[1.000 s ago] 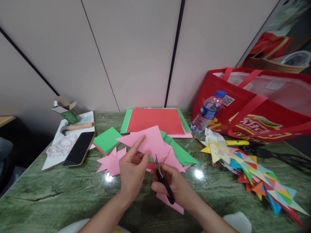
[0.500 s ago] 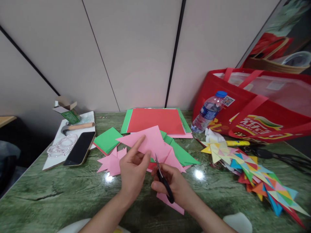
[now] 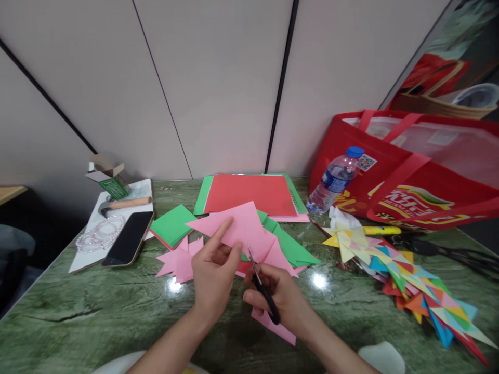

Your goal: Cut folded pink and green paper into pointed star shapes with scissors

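Between thumb and fingers, my left hand [image 3: 216,262] pinches a folded sheet of pink paper [image 3: 237,226] held up over the table. Black-handled scissors [image 3: 265,296] are in my right hand [image 3: 278,291], their blades pointing up at the lower edge of that pink paper. Whether the blades are apart is too small to tell. A cut pink strip [image 3: 275,327] lies beneath my right hand. Pink folded pieces [image 3: 181,262] rest to the left of my left hand. Green folded paper [image 3: 290,244] shows behind the held sheet, partly hidden.
Red sheets [image 3: 249,193] and a green square stack [image 3: 173,224] lie behind. At left are a phone [image 3: 130,239], a hammer [image 3: 128,203] and a small box [image 3: 113,182]. At right stand a water bottle [image 3: 335,179] and red bag [image 3: 409,176], near a colourful paper chain [image 3: 413,275].
Almost nothing differs. The scissors and my right hand have shifted very slightly; my left hand keeps the pink paper in the same place.
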Available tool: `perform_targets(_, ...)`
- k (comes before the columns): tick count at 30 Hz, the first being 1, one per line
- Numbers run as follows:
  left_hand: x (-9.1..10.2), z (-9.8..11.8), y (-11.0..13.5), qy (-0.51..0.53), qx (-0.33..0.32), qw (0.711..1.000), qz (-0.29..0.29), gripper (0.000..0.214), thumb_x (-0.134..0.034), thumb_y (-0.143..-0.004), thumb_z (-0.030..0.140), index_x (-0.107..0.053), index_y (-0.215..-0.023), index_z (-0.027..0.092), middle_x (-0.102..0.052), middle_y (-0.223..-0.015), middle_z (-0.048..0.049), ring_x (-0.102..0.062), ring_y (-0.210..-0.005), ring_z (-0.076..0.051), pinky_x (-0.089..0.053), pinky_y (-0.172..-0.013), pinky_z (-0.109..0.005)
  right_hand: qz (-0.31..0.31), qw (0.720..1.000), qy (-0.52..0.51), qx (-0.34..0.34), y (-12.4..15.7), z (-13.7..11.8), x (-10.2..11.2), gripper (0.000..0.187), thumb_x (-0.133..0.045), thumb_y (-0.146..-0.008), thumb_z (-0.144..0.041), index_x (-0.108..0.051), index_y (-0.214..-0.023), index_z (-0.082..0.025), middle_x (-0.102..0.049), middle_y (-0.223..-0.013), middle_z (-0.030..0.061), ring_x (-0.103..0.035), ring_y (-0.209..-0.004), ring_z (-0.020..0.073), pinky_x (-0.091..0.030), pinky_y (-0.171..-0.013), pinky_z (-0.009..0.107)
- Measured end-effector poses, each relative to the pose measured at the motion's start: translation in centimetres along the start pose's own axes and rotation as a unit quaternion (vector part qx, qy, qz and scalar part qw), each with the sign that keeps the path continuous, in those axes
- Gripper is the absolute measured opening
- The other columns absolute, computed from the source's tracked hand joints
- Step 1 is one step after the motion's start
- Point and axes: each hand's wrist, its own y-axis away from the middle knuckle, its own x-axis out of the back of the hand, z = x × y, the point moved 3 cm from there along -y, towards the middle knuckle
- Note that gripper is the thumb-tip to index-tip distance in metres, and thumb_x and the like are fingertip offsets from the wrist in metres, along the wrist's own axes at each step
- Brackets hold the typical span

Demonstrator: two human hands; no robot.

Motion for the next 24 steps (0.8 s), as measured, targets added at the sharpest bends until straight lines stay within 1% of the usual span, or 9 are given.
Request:
perform_targets(6,0.0,0.1,-0.1,0.002,-0.008,1.0,0.0,0.045,-0.065,-0.072,0.021,-0.061,-0.116,0.023,-0.039,-0.054,0.0078,-0.034,-0.05,-0.006,-0.033,-0.045,-0.015,0.009,1.0,-0.011,-0.019,0.0,-0.1,-0.2,0.038,-0.078,-0.056,-0.04,-0.053,-0.069,-0.016,-0.048,-0.046,-0.0082,-0.041,-0.035,0.0057,-0.032,-0.035,0.017)
perform_targets(9,-0.2,0.2,-0.1,-0.001,-0.004,1.0,-0.001,0.045,-0.065,-0.071,0.02,-0.061,-0.116,0.022,-0.04,-0.052,0.0082,-0.035,-0.047,-0.005,-0.034,-0.044,-0.014,0.009,1.0,-0.019,-0.016,0.1,-0.3,-0.3,0.04,-0.08,-0.055,-0.037,-0.054,-0.077,-0.015,-0.05,-0.048,-0.0078,-0.044,-0.039,0.0069,-0.034,-0.04,0.018)
perform_targets(12,-0.5,0.3,0.1,-0.009,0.01,1.0,-0.009,0.046,-0.065,-0.07,0.019,-0.061,-0.116,0.021,-0.046,-0.051,0.0078,-0.041,-0.046,-0.005,-0.037,-0.044,-0.013,0.016,0.999,-0.035,0.007,0.2,-0.6,-0.3,0.047,-0.083,-0.052,-0.032,-0.054,-0.086,-0.015,-0.052,-0.054,-0.0076,-0.045,-0.048,0.0071,-0.035,-0.046,0.018)
perform_targets(15,-0.8,0.2,0.4,-0.015,0.033,0.999,-0.025,0.049,-0.064,-0.07,0.019,-0.059,-0.119,0.02,-0.05,-0.051,0.007,-0.049,-0.046,-0.006,-0.042,-0.047,-0.014,0.025,0.999,-0.034,0.018,0.1,-0.7,-0.2,0.043,-0.083,-0.052,-0.028,-0.052,-0.079,-0.015,-0.055,-0.06,-0.0058,-0.046,-0.055,0.0078,-0.036,-0.05,0.018)
perform_targets(18,-1.0,0.2,0.7,-0.004,0.045,0.998,-0.039,0.052,-0.064,-0.071,0.019,-0.056,-0.122,0.018,-0.051,-0.05,0.0066,-0.054,-0.047,-0.007,-0.045,-0.049,-0.016,0.023,0.999,-0.028,0.021,0.0,-0.7,-0.1,0.041,-0.083,-0.053,-0.026,-0.048,-0.072,-0.017,-0.055,-0.063,-0.0052,-0.047,-0.057,0.0084,-0.036,-0.052,0.019)
perform_targets(20,-1.0,0.3,0.7,-0.001,0.044,0.998,-0.036,0.052,-0.064,-0.071,0.019,-0.056,-0.122,0.017,-0.051,-0.05,0.0067,-0.053,-0.047,-0.007,-0.044,-0.048,-0.015,0.019,0.999,-0.026,0.021,0.0,-0.5,0.0,0.04,-0.082,-0.054,-0.026,-0.047,-0.07,-0.017,-0.054,-0.062,-0.0057,-0.046,-0.057,0.0085,-0.036,-0.051,0.019)
perform_targets(24,-0.9,0.7,0.7,-0.01,0.038,0.999,-0.023,0.049,-0.065,-0.069,0.018,-0.059,-0.118,0.017,-0.047,-0.05,0.0077,-0.047,-0.044,-0.004,-0.041,-0.044,-0.012,0.011,1.0,-0.018,0.022,0.0,-0.2,0.1,0.038,-0.081,-0.056,-0.026,-0.048,-0.072,-0.017,-0.052,-0.06,-0.0068,-0.043,-0.055,0.0078,-0.033,-0.05,0.019)
